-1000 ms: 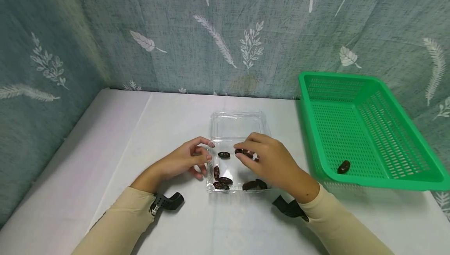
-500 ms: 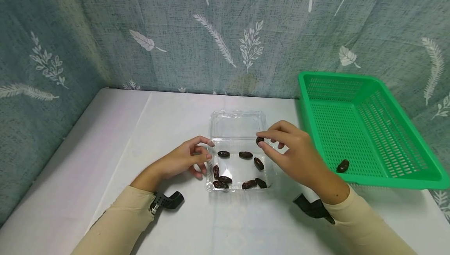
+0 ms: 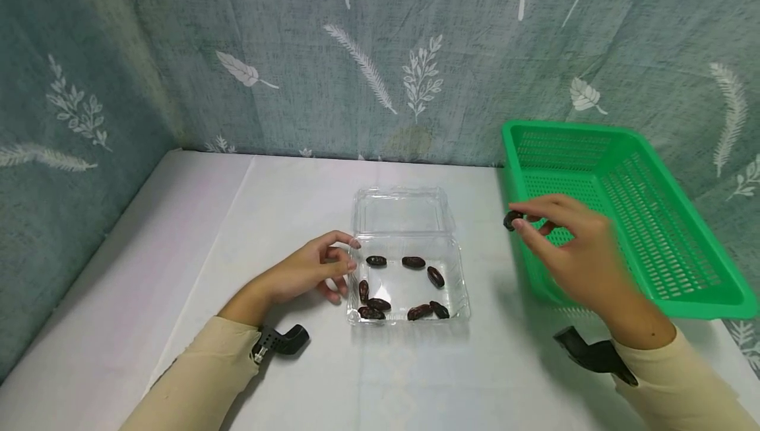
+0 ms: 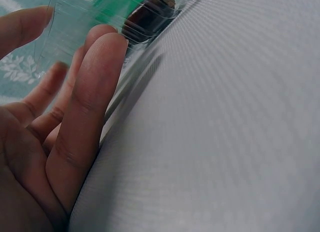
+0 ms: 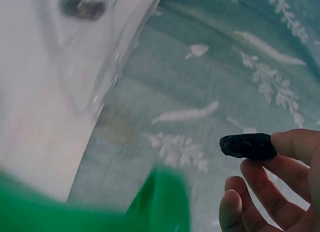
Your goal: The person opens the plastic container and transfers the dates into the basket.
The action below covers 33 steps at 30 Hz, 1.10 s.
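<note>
A clear plastic clamshell box (image 3: 460, 286) lies open on the white table, with several dark dates (image 3: 413, 262) in its near half. My left hand (image 3: 323, 266) rests against the box's left side, fingers loosely curled and touching the wall (image 4: 65, 37). My right hand (image 3: 564, 236) hovers by the left rim of the green basket (image 3: 677, 272) and pinches one dark date (image 3: 510, 220) between thumb and fingertips. That date (image 5: 248, 146) shows plainly in the right wrist view.
The green mesh basket stands at the right, tilted against the curtain. A leaf-patterned curtain (image 3: 380, 55) closes off the back and left. Black wrist straps (image 3: 285, 340) sit at both sleeves.
My right hand picked a date out of the box and carried it right, up to the basket's left rim. The left hand stayed by the box.
</note>
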{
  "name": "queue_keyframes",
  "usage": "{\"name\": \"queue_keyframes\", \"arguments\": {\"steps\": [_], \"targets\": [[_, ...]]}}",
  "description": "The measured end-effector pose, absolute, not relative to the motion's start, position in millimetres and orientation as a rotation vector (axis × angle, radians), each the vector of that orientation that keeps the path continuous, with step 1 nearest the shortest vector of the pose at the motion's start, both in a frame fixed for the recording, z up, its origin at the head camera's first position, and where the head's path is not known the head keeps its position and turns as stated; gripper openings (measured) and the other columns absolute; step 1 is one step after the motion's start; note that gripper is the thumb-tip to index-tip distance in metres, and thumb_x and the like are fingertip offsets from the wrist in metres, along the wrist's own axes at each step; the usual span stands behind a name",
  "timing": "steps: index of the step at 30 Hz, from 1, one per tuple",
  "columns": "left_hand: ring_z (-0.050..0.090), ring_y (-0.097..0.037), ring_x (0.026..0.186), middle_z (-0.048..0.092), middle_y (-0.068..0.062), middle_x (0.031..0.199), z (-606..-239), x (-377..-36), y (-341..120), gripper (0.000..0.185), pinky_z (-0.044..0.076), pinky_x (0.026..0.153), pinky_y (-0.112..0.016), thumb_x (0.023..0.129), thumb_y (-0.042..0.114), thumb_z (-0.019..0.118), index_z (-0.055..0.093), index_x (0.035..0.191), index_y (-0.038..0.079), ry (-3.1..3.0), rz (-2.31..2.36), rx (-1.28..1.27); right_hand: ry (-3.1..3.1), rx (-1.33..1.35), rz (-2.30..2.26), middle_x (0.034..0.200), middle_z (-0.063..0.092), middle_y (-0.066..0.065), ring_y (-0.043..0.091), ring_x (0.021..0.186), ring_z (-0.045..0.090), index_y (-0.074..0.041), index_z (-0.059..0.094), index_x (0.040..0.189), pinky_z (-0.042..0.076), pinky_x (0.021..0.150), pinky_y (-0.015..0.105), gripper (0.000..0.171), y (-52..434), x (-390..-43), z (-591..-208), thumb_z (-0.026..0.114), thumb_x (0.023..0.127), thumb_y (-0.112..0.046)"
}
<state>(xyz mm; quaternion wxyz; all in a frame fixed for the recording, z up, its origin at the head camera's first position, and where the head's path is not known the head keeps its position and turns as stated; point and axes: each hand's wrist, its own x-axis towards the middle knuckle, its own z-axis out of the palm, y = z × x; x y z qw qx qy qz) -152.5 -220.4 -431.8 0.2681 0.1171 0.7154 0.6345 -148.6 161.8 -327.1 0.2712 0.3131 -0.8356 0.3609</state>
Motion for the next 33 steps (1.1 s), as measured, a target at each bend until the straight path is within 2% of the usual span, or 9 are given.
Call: {"name": "queue_keyframes", "arguments": {"steps": [2, 6, 10, 14, 16, 20, 23, 27, 33], "targets": [[0.068, -0.022, 0.076, 0.060, -0.007, 0.099, -432, -152, -221, 0.049, 0.064, 0.066, -0.042, 0.100, 0.021, 0.063, 0.039, 0.140, 0.007, 1.929, 1.714, 0.315, -2.267, 0.829, 0.960, 0.095, 0.071, 0.007, -0.009, 0.087, 0.057, 0.000, 0.077, 0.103, 0.046, 0.070, 0.006, 0.032, 172, -150, -327, 0.076, 0.076, 0.016], [0.068, -0.022, 0.075, 0.059, -0.007, 0.098, -432, -152, -220, 0.049, 0.064, 0.065, -0.042, 0.100, 0.021, 0.063, 0.039, 0.140, 0.006, 1.932, 1.718, 0.321, -2.320, 0.767, 0.901, 0.097, 0.069, -0.007, -0.012, 0.086, 0.057, -0.002, 0.077, 0.104, 0.046, 0.069, 0.003, 0.031, 194, -151, -327, 0.076, 0.078, 0.014], [0.068, -0.022, 0.075, 0.058, -0.007, 0.097, -433, -152, -220, 0.049, 0.064, 0.065, -0.043, 0.100, 0.020, 0.063, 0.039, 0.140, 0.006, 1.938, 1.718, 0.316, -2.415, 0.679, 0.852, 0.100, 0.063, -0.021, -0.014, 0.084, 0.056, -0.006, 0.077, 0.107, 0.046, 0.070, 0.002, 0.027, 214, -153, -334, 0.075, 0.083, 0.007], [0.068, -0.022, 0.074, 0.058, -0.007, 0.096, -434, -153, -220, 0.049, 0.064, 0.065, -0.042, 0.100, 0.019, 0.063, 0.039, 0.141, 0.006, 1.938, 1.715, 0.311, -2.554, 0.567, 0.883, 0.102, 0.060, -0.029, -0.016, 0.083, 0.056, -0.010, 0.076, 0.111, 0.047, 0.069, 0.003, 0.021, 230, -156, -341, 0.072, 0.091, -0.005], [0.068, -0.022, 0.074, 0.058, -0.007, 0.096, -434, -153, -219, 0.049, 0.064, 0.065, -0.042, 0.100, 0.018, 0.063, 0.039, 0.141, 0.006, 1.941, 1.714, 0.311, -2.643, 0.503, 0.888, 0.105, 0.062, -0.025, -0.018, 0.082, 0.055, -0.012, 0.075, 0.113, 0.048, 0.067, 0.005, 0.020, 237, -159, -343, 0.070, 0.094, -0.013], [0.068, -0.022, 0.074, 0.058, -0.007, 0.097, -435, -152, -220, 0.049, 0.064, 0.065, -0.042, 0.100, 0.019, 0.063, 0.039, 0.141, 0.007, 1.945, 1.712, 0.307, -2.807, 0.420, 0.848, 0.112, 0.071, 0.001, -0.020, 0.083, 0.050, -0.012, 0.074, 0.116, 0.048, 0.056, 0.018, 0.024, 247, -166, -344, 0.066, 0.098, -0.026], [0.068, -0.022, 0.075, 0.058, -0.007, 0.098, -435, -152, -220, 0.049, 0.064, 0.066, -0.042, 0.100, 0.019, 0.063, 0.039, 0.141, 0.007, 1.945, 1.707, 0.304, -2.901, 0.412, 0.793, 0.115, 0.071, 0.019, -0.001, 0.092, 0.059, -0.009, 0.074, 0.116, 0.041, 0.052, 0.025, 0.028, 253, -171, -345, 0.064, 0.099, -0.030], [0.068, -0.022, 0.075, 0.058, -0.007, 0.098, -435, -152, -220, 0.049, 0.064, 0.066, -0.041, 0.100, 0.017, 0.063, 0.039, 0.141, 0.007, 1.944, 1.702, 0.301, -3.027, 0.420, 0.732, 0.118, 0.069, 0.024, 0.034, 0.098, 0.063, -0.007, 0.073, 0.118, 0.039, 0.053, 0.028, 0.032, 258, -178, -348, 0.061, 0.101, -0.031], [0.067, -0.022, 0.074, 0.058, -0.007, 0.099, -435, -153, -219, 0.049, 0.064, 0.065, -0.040, 0.099, 0.018, 0.063, 0.039, 0.141, 0.007, 1.945, 1.710, 0.301, -3.167, 0.429, 0.728, 0.123, 0.067, 0.025, 0.033, 0.096, 0.067, -0.005, 0.071, 0.122, 0.051, 0.065, 0.032, 0.036, 260, -187, -352, 0.060, 0.101, -0.032]]}}
